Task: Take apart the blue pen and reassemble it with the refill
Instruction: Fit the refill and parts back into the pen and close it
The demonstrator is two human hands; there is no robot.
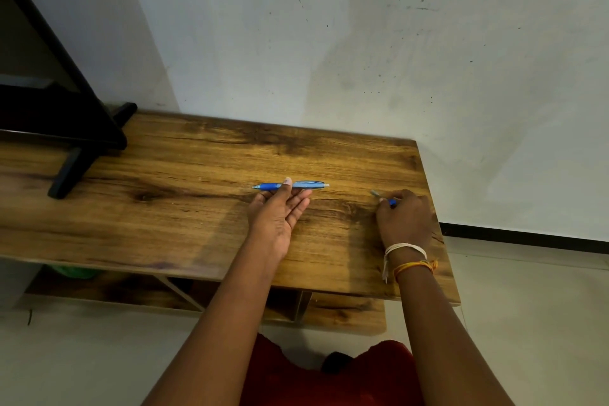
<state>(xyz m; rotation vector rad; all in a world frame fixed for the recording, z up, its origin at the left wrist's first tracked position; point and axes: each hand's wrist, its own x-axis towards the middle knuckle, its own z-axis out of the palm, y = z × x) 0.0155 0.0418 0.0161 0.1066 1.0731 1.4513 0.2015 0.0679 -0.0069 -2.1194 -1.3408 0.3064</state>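
A blue pen (306,185) lies crosswise on the wooden table (184,201), its tip pointing left. My left hand (280,211) reaches to it palm up, thumb over the barrel and fingers under it, pinching it near the middle. To the right, my right hand (403,217) rests knuckles up on the table and grips a second thin piece (382,197), grey at its tip and blue near my fingers. Most of that piece is hidden under the hand.
A black stand (66,128) with a foot occupies the table's left end. The table backs against a white wall (362,43), and its right edge ends just past my right hand. A lower shelf (346,310) shows beneath the tabletop.
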